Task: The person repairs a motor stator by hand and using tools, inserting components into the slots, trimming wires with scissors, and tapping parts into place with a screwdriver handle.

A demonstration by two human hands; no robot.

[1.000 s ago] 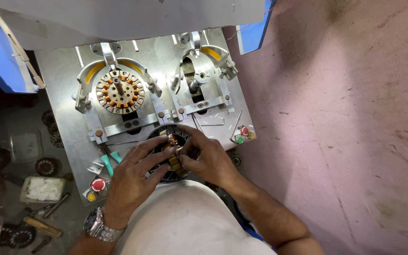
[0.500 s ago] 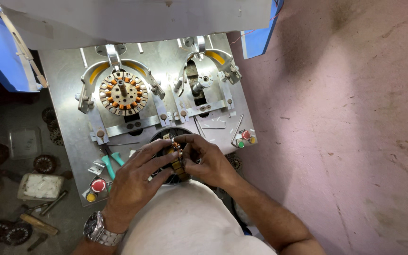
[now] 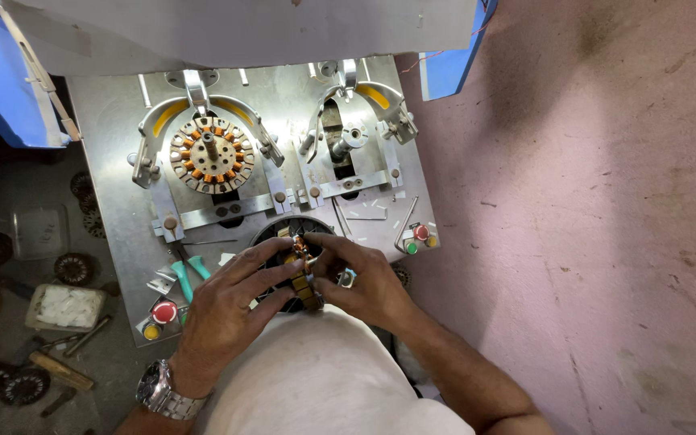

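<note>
The wound motor core (image 3: 303, 270), a dark ring with copper coils, sat upright on its edge between both hands at the near edge of the metal worktop (image 3: 114, 113), just above the person's white-clad lap. The left hand (image 3: 223, 310) had its grip closed on the core's left face, fingers spread across it. The right hand (image 3: 364, 282) pinched the core's top and right side with thumb and forefinger, its grip narrow and holding the core. A second core (image 3: 211, 153) with orange coils lay flat in the left clamp fixture on the worktop, well apart from the hands. The right clamp fixture (image 3: 348, 141) held only its post. A red push button (image 3: 163, 311) stood just beside the left hand, and green-handled pliers (image 3: 189, 274) lay near it. A wristwatch (image 3: 159, 391) circled the left wrist.
</note>
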